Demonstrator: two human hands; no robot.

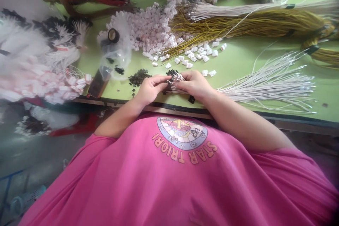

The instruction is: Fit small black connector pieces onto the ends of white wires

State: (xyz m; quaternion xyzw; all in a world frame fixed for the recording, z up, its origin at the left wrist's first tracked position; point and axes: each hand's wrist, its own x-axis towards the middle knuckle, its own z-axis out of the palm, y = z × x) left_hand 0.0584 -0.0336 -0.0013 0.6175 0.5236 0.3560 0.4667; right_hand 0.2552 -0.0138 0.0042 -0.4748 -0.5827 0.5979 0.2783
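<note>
My right hand is gripping thin white wires near the green tabletop's front edge, left hand half-curled at their tips, can't tell if pinching.

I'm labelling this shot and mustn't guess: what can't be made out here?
All in the head view:
Anything between the left hand fingers: too small, partly covered by them.
White wires: middle stretch hidden by the right hand and forearm.
Yellow wires: far ends cut off by the right edge.
Connector pile at left: single pieces blurred.
</note>
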